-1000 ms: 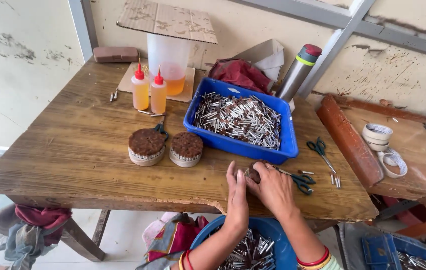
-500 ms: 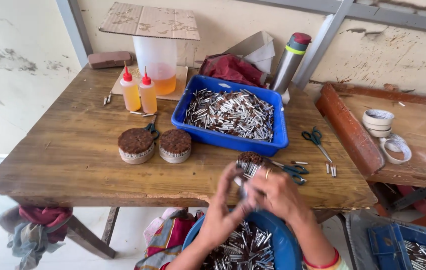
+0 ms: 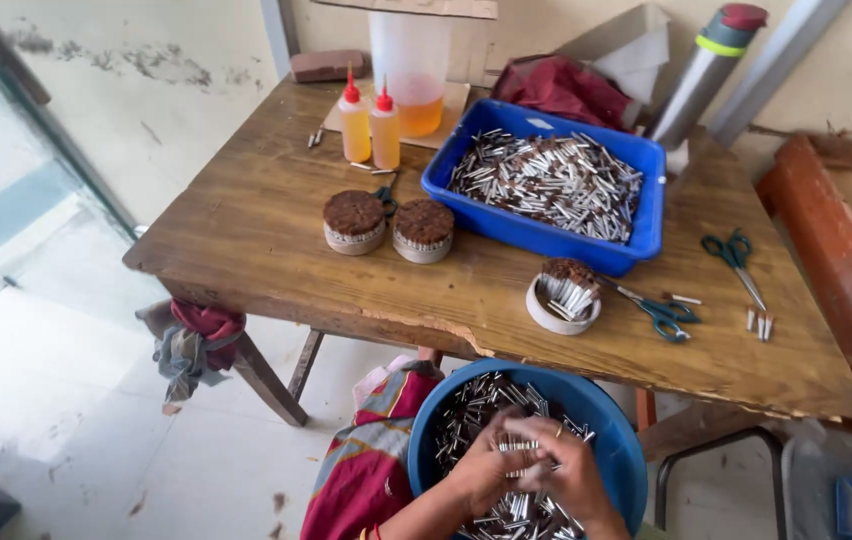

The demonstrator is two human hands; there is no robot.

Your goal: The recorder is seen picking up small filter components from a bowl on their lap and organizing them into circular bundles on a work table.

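Silver sticks (image 3: 506,480) filled the round blue basin (image 3: 606,420) below the wooden table's (image 3: 266,240) near edge. Left hand (image 3: 481,470) and right hand (image 3: 561,470) met over the heap, fingers curled around a small bundle of sticks. On the table stood two squeeze bottles (image 3: 368,125), two brown-topped rolls (image 3: 388,222), a blue tray (image 3: 551,185), a white ring (image 3: 563,297) and scissors (image 3: 658,310).

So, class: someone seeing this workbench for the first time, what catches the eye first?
Probably the blue tray heaped with small metal tubes at the back of the wooden table. Next, the round blue tub of the same tubes below its near edge, where the left hand and right hand gather a bunch.
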